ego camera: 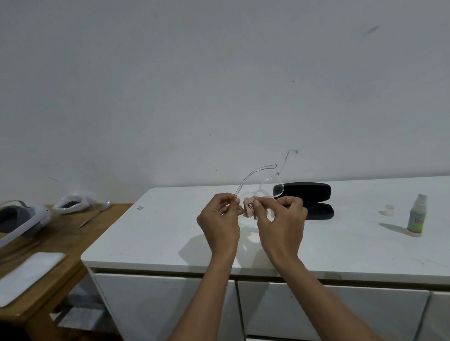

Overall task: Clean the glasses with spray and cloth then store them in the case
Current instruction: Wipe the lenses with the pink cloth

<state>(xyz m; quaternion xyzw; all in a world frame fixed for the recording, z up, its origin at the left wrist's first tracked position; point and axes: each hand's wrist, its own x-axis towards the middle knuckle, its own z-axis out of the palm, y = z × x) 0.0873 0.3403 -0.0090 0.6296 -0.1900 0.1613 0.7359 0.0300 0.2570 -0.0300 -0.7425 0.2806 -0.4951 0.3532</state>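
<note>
From the head camera, both hands are raised above the white cabinet-top surface [169, 229], close together near its middle. The left hand [219, 222] has its fingers [228, 200] curled, pinching the near corner of the clear-framed glasses [260, 186] where one temple arm meets the rim. The right hand [283, 222] has its fingers curled too, pinching a small crumpled pale pink cloth [249, 207] against the lens nearest the left hand. The glasses are held in the air, temple arms unfolded and pointing up and away toward the wall; the far lens overlaps the case in this view.

The black oblong glasses case [309, 199] lies open on the surface just behind the right hand, lid and base side by side. Well to the right stands a small spray bottle with a green-and-white label [416, 217], upright, with its small clear cap [388, 209] lying apart to its left. The surface's front edge runs just below the wrists; bare room lies left of the hands and between case and bottle.

At the left, a lower wooden table [62, 252] carries a white-and-grey headset [13, 224].
</note>
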